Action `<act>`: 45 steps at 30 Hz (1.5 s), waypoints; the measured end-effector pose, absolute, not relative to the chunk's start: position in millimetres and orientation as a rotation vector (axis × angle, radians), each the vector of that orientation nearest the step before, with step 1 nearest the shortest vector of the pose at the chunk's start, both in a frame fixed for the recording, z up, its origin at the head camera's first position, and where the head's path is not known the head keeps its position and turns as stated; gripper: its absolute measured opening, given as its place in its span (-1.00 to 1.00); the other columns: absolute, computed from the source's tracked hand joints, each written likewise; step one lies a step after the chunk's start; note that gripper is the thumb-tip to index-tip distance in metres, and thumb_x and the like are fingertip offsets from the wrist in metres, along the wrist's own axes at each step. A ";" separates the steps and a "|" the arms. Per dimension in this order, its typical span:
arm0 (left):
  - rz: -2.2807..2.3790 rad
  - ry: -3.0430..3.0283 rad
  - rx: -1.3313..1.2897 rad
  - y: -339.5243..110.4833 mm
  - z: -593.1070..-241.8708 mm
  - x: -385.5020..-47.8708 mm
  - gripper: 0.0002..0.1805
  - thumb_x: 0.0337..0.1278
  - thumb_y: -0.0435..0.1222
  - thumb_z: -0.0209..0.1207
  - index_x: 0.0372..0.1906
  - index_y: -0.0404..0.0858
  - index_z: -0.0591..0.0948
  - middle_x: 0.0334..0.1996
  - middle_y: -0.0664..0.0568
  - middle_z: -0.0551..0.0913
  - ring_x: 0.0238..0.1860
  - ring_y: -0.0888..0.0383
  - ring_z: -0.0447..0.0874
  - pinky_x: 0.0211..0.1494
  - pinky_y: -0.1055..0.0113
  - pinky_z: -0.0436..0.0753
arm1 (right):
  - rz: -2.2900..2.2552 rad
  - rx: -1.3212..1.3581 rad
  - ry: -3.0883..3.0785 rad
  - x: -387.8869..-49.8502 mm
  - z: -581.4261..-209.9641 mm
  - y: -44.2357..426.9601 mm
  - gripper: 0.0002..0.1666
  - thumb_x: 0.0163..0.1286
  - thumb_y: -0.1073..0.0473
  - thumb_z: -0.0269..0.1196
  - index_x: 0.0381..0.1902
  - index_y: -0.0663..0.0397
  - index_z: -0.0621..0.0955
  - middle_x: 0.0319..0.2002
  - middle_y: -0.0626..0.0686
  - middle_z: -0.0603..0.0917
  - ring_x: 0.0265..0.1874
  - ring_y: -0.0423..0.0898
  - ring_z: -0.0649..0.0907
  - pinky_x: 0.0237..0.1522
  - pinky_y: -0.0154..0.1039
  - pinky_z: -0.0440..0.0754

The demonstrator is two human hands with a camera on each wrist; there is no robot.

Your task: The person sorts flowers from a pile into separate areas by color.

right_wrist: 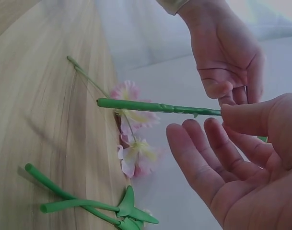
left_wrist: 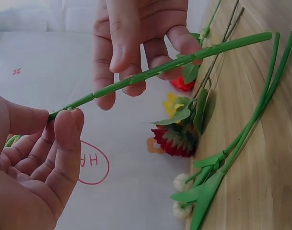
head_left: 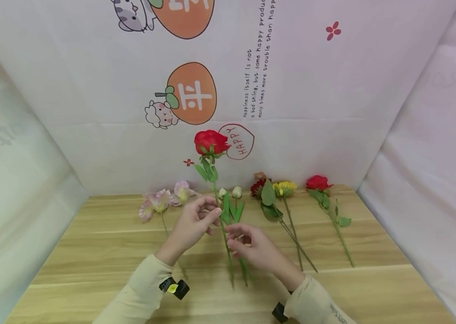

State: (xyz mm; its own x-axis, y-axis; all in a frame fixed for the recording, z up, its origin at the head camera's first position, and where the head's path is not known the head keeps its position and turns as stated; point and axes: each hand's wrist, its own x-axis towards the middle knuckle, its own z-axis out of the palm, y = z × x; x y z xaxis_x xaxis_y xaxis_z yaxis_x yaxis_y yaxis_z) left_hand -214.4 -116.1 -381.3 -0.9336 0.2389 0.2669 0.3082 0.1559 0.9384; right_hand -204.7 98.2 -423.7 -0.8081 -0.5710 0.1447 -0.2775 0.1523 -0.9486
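Note:
A red artificial rose [head_left: 211,143] with a long green stem [left_wrist: 131,82] stands upright, slightly tilted, above the table. My left hand [head_left: 196,220] pinches its stem between thumb and fingers around mid-length. Lower down, my right hand [head_left: 255,247] is beside the stem, fingers relaxed and spread; in the left wrist view they extend behind the stem with the thumb apart from it. Whether a fingertip touches it I cannot tell. Behind the hands lie two white tulips [head_left: 237,192], their green leaves [left_wrist: 205,201] partly hidden in the head view.
On the wooden table [head_left: 102,252], pink-white flowers [head_left: 161,200] lie to the left. A dark red flower [left_wrist: 172,140] and a yellow flower [head_left: 284,188] lie right of centre, another red rose [head_left: 319,182] farther right. A printed white cloth [head_left: 292,135] hangs behind.

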 end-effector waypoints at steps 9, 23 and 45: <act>-1.899 -2.351 -0.571 -113.8 -382.5 -216.5 -0.80 0.45 -0.34 0.17 0.04 -0.36 0.58 -0.23 -0.11 0.66 -0.34 0.00 0.69 -0.47 0.14 0.75 | -1.747 -0.821 2.162 -207.0 -425.9 94.9 -0.62 0.54 0.19 0.22 0.17 0.35 0.56 -0.11 0.21 0.67 -0.22 0.16 0.69 -0.21 0.16 0.74; -1.870 -2.386 -0.564 -111.1 -389.3 -217.0 -0.75 0.49 -0.35 0.12 0.12 -0.39 0.56 -0.19 -0.13 0.64 -0.27 -0.04 0.70 -0.49 0.24 0.72 | -1.710 -0.762 2.148 -206.0 -427.8 91.1 -0.56 0.54 0.19 0.23 0.21 0.41 0.52 -0.03 0.26 0.68 -0.14 0.19 0.71 -0.18 0.15 0.75; -1.806 -2.362 -0.676 -108.9 -385.4 -211.6 -0.67 0.48 -0.30 0.15 0.23 -0.31 0.56 -0.11 -0.09 0.71 -0.22 0.00 0.70 -0.36 0.22 0.75 | -1.761 -0.766 2.165 -206.9 -416.4 113.7 -0.56 0.54 0.21 0.22 0.23 0.41 0.53 -0.08 0.25 0.69 -0.15 0.29 0.70 -0.22 0.00 0.79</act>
State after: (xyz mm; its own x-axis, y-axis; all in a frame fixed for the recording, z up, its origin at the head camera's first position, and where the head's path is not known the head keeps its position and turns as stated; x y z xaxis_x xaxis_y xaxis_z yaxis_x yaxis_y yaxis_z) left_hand -211.6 -108.9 -385.4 -0.8975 0.2882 0.3339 0.3978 0.2017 0.8950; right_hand -206.9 113.7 -416.4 -0.8316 -0.5390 0.1342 -0.2411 0.1326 -0.9614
